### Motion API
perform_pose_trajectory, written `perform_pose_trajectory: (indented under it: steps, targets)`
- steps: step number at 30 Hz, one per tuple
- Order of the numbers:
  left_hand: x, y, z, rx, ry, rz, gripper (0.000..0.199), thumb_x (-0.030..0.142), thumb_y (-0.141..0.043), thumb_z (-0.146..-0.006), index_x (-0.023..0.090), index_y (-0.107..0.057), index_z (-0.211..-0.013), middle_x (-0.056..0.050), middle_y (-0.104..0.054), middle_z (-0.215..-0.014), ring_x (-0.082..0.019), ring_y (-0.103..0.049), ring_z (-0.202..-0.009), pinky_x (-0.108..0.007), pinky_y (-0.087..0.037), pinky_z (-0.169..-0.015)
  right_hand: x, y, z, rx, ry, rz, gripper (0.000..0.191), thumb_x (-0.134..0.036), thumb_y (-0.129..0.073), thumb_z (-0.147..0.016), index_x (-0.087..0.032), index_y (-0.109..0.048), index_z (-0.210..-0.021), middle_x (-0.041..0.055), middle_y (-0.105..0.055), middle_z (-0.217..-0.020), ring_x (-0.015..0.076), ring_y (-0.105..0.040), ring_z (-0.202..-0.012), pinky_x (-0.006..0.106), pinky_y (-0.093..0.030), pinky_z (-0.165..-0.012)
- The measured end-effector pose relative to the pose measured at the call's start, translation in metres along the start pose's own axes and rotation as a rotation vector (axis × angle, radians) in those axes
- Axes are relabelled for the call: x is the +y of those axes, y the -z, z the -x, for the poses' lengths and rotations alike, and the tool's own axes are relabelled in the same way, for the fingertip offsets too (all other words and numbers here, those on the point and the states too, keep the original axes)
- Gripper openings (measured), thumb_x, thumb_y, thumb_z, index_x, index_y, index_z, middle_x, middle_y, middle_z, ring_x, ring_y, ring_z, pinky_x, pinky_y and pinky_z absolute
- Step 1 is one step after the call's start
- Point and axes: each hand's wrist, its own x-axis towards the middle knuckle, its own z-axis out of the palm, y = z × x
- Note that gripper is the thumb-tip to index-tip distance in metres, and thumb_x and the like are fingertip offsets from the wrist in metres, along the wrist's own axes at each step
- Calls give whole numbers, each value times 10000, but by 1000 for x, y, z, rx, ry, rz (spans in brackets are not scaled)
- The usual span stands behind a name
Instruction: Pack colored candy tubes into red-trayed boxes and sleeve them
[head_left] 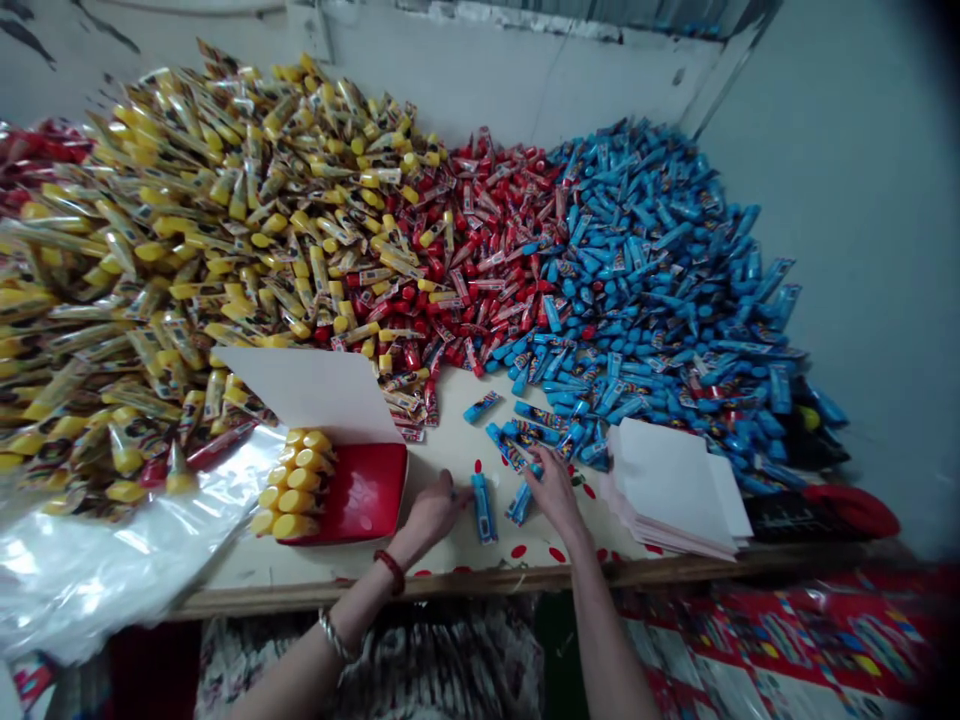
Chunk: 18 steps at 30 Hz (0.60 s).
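Observation:
My left hand (435,512) is low over the table beside the open box, fingers curled, a small bit of blue showing at them; what they hold is mostly hidden. Its fingertips are close to a single blue capped tube (484,512) lying on the table. My right hand (553,488) has its fingers bent down onto several blue tubes, one of them a blue tube (519,502) under its thumb side. To the left, the white-lidded red box (367,490) stands open, with yellow-capped tubes (298,485) stacked in its left part.
Piles of yellow-capped tubes (247,200), red tubes (487,230) and blue tubes (652,250) rise against the wall. A stack of white cards or flattened boxes (667,480) sits at right. Clear plastic film (150,540) covers the left table edge. Red-printed packaging (787,650) is below right.

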Motion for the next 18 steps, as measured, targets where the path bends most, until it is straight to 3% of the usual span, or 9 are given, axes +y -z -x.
perform_pose_trajectory:
  steps: [3, 5, 8, 10, 12, 15, 18]
  targets:
    - [16, -9, 1, -60, -1, -102, 537, 503, -357, -931, 84, -403, -1264, -163, -664, -930, -286, -656, -908, -350, -482, -720, -23, 2, -30, -89, 102, 124, 394, -187, -437, -861, -162, -509, -1248, 113, -566, -1196, 201, -520, -1127, 328, -409, -952]
    - [29, -8, -8, -73, -67, -128, 465, 444, -386, -933, 127, -419, -1273, -163, -652, -1010, -279, -649, -954, -350, -492, -745, -41, 0, -53, -258, 134, 319, 400, -205, -435, -888, -162, -488, -1282, 114, -544, -1229, 196, -492, -1170, 299, -392, -958]
    - [41, 3, -21, -143, -192, -143, 252, 224, -442, -900, 161, -564, -1111, -132, -643, -1030, -241, -655, -939, -315, -503, -755, -60, -8, -76, -425, 172, 476, 333, -196, -492, -869, -162, -554, -1195, 131, -544, -1205, 223, -541, -1092, 304, -415, -894]
    - [43, 8, -22, -157, -251, -143, 251, 152, -447, -870, 168, -588, -1078, -123, -631, -1044, -226, -651, -946, -308, -508, -774, -67, -15, -80, -473, 199, 520, 302, -128, -492, -847, -143, -584, -1134, 157, -546, -1193, 242, -564, -1044, 321, -421, -858]
    - [45, 6, -16, -148, -324, -151, 284, 186, -481, -865, 183, -562, -1138, -121, -602, -1098, -228, -636, -978, -318, -511, -800, -68, -21, -78, -511, 241, 561, 335, -44, -435, -839, -125, -584, -1128, 172, -557, -1175, 256, -551, -1065, 330, -409, -865]
    - [53, -12, -1, -196, -487, -265, 296, 270, -552, -849, 148, -571, -1118, -143, -596, -1076, -252, -637, -949, -350, -525, -769, -64, -22, -73, -552, 332, 581, 393, 4, -393, -837, -150, -567, -1155, 145, -573, -1162, 251, -508, -1124, 322, -395, -893]
    - [66, -33, 13, -216, -625, -351, 202, 175, -502, -859, 99, -605, -1016, -164, -623, -995, -260, -640, -925, -353, -526, -734, -55, -12, -72, -565, 400, 563, 352, -65, -466, -846, -182, -546, -1168, 117, -576, -1163, 248, -489, -1141, 315, -415, -881]
